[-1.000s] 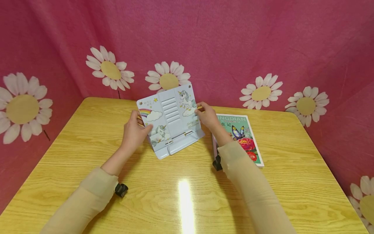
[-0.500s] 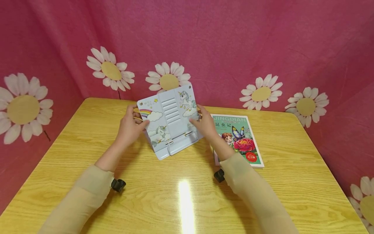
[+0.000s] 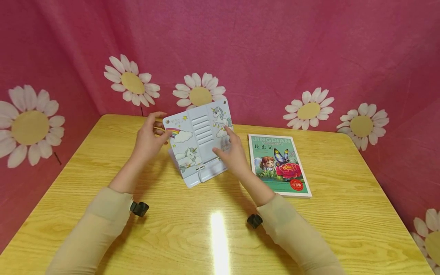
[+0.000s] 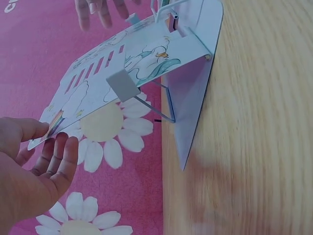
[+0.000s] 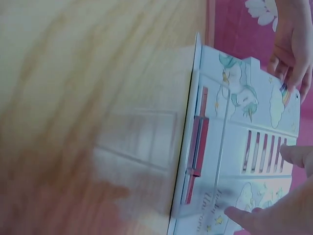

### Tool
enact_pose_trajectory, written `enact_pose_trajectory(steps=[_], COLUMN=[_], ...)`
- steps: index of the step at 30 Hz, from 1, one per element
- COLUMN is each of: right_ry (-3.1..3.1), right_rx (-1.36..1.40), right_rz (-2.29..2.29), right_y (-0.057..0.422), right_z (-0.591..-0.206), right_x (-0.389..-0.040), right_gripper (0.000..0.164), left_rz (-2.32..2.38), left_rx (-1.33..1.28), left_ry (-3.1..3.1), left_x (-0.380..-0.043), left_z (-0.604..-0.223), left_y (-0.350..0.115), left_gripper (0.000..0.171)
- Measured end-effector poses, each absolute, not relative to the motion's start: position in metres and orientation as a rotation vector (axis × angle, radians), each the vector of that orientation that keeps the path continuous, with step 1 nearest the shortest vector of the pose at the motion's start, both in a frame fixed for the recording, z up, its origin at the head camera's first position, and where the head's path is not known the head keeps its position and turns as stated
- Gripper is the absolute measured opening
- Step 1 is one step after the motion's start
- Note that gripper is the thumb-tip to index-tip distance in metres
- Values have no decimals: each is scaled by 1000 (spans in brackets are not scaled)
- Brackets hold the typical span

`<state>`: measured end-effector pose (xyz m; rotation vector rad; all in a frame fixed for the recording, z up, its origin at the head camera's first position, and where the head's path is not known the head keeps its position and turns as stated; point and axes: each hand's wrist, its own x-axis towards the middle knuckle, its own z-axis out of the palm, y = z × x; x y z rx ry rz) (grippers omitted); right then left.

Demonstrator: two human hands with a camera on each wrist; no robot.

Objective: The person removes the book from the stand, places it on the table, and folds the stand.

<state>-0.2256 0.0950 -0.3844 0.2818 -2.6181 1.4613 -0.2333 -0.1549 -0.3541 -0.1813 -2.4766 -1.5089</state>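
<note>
A white book stand (image 3: pixel 203 133) printed with unicorns, a rainbow and clouds stands tilted on the table, its slotted panel leaning back over a base. At the panel's upper left edge my left hand (image 3: pixel 148 138) pinches it, thumb in front and fingers behind, as the left wrist view (image 4: pixel 39 169) shows. My right hand (image 3: pixel 233 154) is in front of the panel's lower right part with fingers extended; whether they touch it I cannot tell. In the left wrist view a wire leg (image 4: pixel 154 107) props the panel from behind.
To the right on the wooden table (image 3: pixel 185 229) lies a green-covered book (image 3: pixel 280 166) with a butterfly and a red flower. A pink cloth (image 3: pixel 254 49) with daisies hangs behind the table's far edge.
My right hand has left the stand's right edge and come leftward in front of the panel, uncovering the book. My left hand has slid up along the left edge. The stand has barely moved.
</note>
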Motion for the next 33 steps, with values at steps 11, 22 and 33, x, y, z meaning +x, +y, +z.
enact_pose_trajectory(steps=[11,22,33], right_ry=[-2669,-2793,-2824], right_rx=[391,324,335], right_rz=[1499,1427,1377], right_y=[86,81,82], right_z=[-394,-389,-389], right_x=[-221,-223,-225], right_gripper=[82,84,80], left_rz=[-1529,-1501,-1507], left_rx=[-204,-191,-201], left_ry=[-2468,-2490,-2460], left_x=[-234,-236,-232], left_z=[-353,-354,-354], left_y=[-151,-150,-147], left_gripper=[43,42,42])
